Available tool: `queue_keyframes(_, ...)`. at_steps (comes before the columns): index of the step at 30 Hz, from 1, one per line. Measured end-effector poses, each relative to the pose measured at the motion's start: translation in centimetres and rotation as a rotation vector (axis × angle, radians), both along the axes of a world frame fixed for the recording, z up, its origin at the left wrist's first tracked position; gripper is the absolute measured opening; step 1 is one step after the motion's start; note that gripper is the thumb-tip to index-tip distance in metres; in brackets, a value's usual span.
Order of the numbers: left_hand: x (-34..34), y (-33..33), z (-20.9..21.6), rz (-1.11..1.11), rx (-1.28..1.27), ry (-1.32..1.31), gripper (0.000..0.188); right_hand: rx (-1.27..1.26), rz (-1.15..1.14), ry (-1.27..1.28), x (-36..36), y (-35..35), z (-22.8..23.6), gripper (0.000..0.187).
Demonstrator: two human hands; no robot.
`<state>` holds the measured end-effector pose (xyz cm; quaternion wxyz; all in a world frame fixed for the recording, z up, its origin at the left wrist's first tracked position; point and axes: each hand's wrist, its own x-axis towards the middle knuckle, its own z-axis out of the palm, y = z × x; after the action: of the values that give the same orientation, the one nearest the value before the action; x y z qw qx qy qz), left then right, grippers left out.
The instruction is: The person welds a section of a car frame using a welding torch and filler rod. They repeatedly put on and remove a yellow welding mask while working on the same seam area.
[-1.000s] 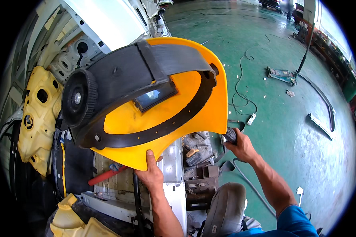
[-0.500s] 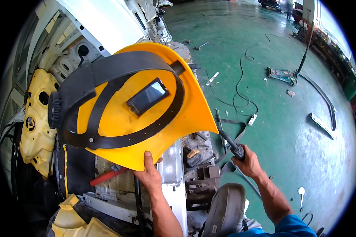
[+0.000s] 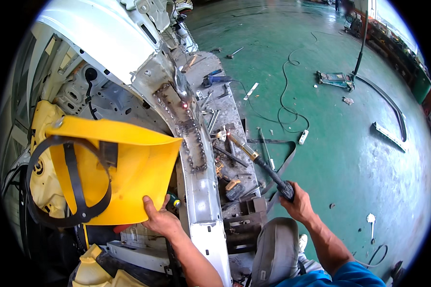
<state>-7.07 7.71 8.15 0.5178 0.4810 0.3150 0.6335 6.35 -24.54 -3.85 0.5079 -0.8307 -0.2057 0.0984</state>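
Note:
My left hand (image 3: pixel 162 219) grips the lower edge of a yellow welding mask (image 3: pixel 129 177), thumb on its inner face. The mask is tilted, with its black headband (image 3: pixel 31 191) hanging to the left. In my right hand (image 3: pixel 298 203) is a welding torch (image 3: pixel 268 172), fingers wrapped round its black handle. The torch's brass-coloured nozzle points up and left, apart from the white car body sill (image 3: pixel 203 198). On the sill, a line of weld spots (image 3: pixel 189 153) runs round a patch of bare metal. One spot (image 3: pixel 185 105) glows red at its upper end.
A worn metal bench (image 3: pixel 215 62) beside the sill carries a blue angle grinder (image 3: pixel 218 79), a yellow-and-black cordless tool (image 3: pixel 234 187) and loose tools. On the green floor lie a cable, a power strip (image 3: pixel 303 137), a floor jack (image 3: pixel 336 80) and metal strips.
The mask has swung down and left in my left hand, uncovering the sill, the weld spots and the bench. The torch's nozzle, hidden behind the mask before, now shows.

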Motion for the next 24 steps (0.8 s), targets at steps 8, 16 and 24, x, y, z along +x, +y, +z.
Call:
queue_keyframes(8, -0.5, 0.5, 0.2, 0.078, -0.068, -0.072, 0.054, -0.035, 0.054, 0.009, -1.6, 0.8, -1.0, 0.053)
queue_keyframes(16, -0.4, 0.7, -0.4, 0.067, -0.108, -0.036, 0.055, -0.067, 0.097, -0.024, -1.4, 1.8, -0.8, 0.054)
queue_keyframes(24, -0.2, 0.1, -0.2, 0.111, -0.105, 0.114, 0.052, -0.048, 0.106, -0.178, 2.3, 8.1, 2.5, 0.049)
